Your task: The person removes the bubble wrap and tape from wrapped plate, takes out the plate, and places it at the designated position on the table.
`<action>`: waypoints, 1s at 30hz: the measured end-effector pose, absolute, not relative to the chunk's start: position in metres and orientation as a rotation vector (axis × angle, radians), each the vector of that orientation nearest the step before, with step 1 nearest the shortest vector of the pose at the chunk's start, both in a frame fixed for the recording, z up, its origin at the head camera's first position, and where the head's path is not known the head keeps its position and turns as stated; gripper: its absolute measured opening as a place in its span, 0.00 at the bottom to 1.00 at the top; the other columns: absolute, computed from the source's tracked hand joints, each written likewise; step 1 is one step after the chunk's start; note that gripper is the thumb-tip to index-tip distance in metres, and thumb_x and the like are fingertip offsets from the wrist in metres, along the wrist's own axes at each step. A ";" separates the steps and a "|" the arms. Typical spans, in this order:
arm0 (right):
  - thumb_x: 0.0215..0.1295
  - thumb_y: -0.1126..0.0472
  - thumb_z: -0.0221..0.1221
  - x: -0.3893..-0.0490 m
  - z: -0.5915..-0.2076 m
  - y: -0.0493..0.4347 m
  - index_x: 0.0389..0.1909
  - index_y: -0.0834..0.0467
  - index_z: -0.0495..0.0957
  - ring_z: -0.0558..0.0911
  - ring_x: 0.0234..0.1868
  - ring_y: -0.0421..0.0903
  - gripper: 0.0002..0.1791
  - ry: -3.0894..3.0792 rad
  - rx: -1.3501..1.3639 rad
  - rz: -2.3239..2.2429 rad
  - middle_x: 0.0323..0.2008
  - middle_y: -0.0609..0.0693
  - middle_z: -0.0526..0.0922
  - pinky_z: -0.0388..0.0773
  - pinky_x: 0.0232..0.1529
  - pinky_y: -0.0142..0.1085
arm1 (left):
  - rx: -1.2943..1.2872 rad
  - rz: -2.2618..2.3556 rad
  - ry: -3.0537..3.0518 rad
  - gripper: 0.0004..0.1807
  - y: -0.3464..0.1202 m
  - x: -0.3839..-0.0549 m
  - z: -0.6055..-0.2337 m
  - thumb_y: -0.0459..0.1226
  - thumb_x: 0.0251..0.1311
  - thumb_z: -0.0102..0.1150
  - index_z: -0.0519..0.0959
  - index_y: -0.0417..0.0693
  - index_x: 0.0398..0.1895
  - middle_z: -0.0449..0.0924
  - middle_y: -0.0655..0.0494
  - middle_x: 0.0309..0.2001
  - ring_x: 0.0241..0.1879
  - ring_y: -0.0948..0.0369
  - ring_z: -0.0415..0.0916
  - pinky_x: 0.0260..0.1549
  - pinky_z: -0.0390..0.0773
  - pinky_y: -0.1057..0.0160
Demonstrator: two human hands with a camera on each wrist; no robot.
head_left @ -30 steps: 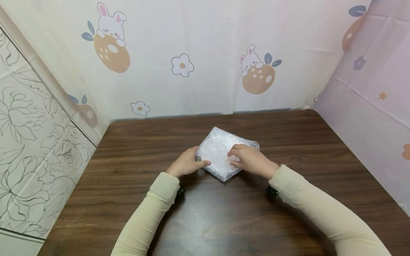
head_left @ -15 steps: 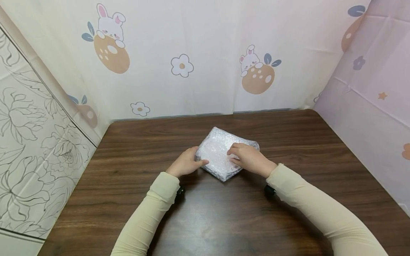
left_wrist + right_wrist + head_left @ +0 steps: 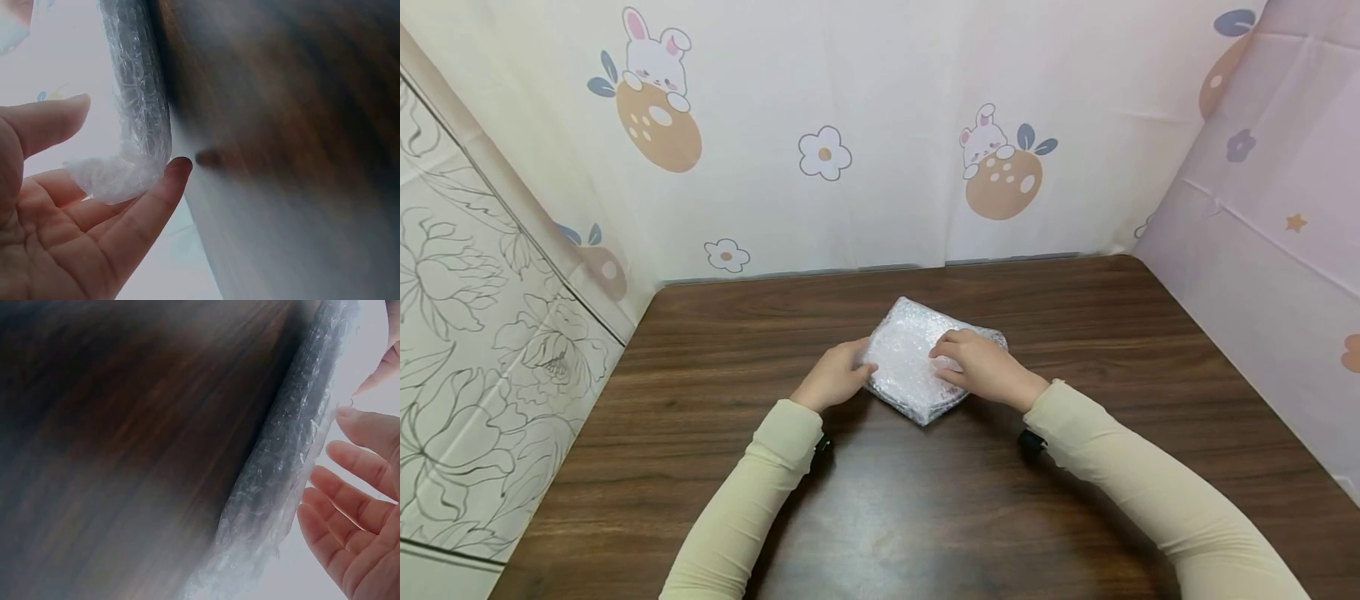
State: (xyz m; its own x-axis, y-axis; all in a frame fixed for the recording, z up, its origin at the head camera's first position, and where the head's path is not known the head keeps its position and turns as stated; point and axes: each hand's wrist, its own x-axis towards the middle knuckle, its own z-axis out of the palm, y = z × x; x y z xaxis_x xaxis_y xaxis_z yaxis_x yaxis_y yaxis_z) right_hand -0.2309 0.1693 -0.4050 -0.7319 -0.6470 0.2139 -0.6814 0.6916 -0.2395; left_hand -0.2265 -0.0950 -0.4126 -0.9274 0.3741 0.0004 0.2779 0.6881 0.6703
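Observation:
A flat, squarish package in clear bubble wrap (image 3: 904,358) lies at an angle on the dark wood table, something white showing through it. At its left corner, my left hand (image 3: 835,375) has its fingers along the edge and its thumb near the top face. In the left wrist view, the extended fingers (image 3: 147,219) meet the wrapped corner (image 3: 119,178), while the thumb stands apart from them. Over the package's right part, my right hand (image 3: 985,367) has loosely bent fingers spread on the top. The right wrist view shows its thumb and fingers (image 3: 347,481) apart, beside the wrapped edge (image 3: 275,456).
The brown wood table (image 3: 730,333) extends around the package. A white curtain with rabbit prints (image 3: 895,167) hangs behind the table, and a lilac one (image 3: 1262,208) is at the right. A flower-line panel (image 3: 467,333) stands at the left.
My left hand has shifted slightly away, and its thumb has drawn back toward the package's left edge. My right hand has moved very slightly left. The package lies in the same place.

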 end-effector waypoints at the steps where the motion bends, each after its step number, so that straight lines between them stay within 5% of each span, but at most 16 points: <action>1: 0.63 0.59 0.65 -0.231 -0.405 0.169 0.46 0.59 0.83 0.82 0.48 0.50 0.13 -2.785 1.100 0.461 0.45 0.53 0.83 0.80 0.51 0.45 | 0.538 1.071 2.760 0.28 -0.095 -0.226 -0.413 0.39 0.70 0.53 0.66 0.39 0.70 0.70 0.45 0.67 0.68 0.52 0.67 0.68 0.67 0.51; 16: 0.64 0.60 0.64 -0.234 -0.406 0.168 0.45 0.60 0.83 0.82 0.49 0.50 0.11 -2.788 1.119 0.465 0.45 0.53 0.83 0.80 0.52 0.45 | 0.466 1.041 2.757 0.28 -0.096 -0.225 -0.412 0.45 0.73 0.47 0.65 0.40 0.71 0.68 0.45 0.69 0.69 0.51 0.66 0.67 0.67 0.50; 26: 0.61 0.62 0.66 -0.235 -0.401 0.176 0.46 0.60 0.83 0.81 0.52 0.52 0.13 -2.824 1.133 0.400 0.49 0.54 0.83 0.79 0.55 0.46 | 0.464 0.953 2.738 0.48 -0.089 -0.222 -0.410 0.62 0.61 0.54 0.59 0.39 0.74 0.65 0.43 0.71 0.71 0.50 0.63 0.68 0.66 0.50; 30: 0.59 0.60 0.68 -0.235 -0.400 0.182 0.48 0.59 0.83 0.81 0.53 0.51 0.16 -2.829 1.140 0.374 0.50 0.53 0.83 0.79 0.54 0.47 | 0.464 0.906 2.740 0.51 -0.088 -0.221 -0.409 0.62 0.56 0.61 0.57 0.41 0.75 0.64 0.43 0.71 0.71 0.50 0.62 0.68 0.66 0.50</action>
State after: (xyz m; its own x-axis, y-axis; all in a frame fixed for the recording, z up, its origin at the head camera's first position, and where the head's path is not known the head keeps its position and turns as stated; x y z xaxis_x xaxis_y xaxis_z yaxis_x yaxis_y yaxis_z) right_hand -0.2349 0.1824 -0.3998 -0.7227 -0.6740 0.1529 -0.6906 0.6955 -0.1983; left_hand -0.2213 -0.0876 -0.4094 -0.9266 0.3609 -0.1059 0.2267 0.7605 0.6085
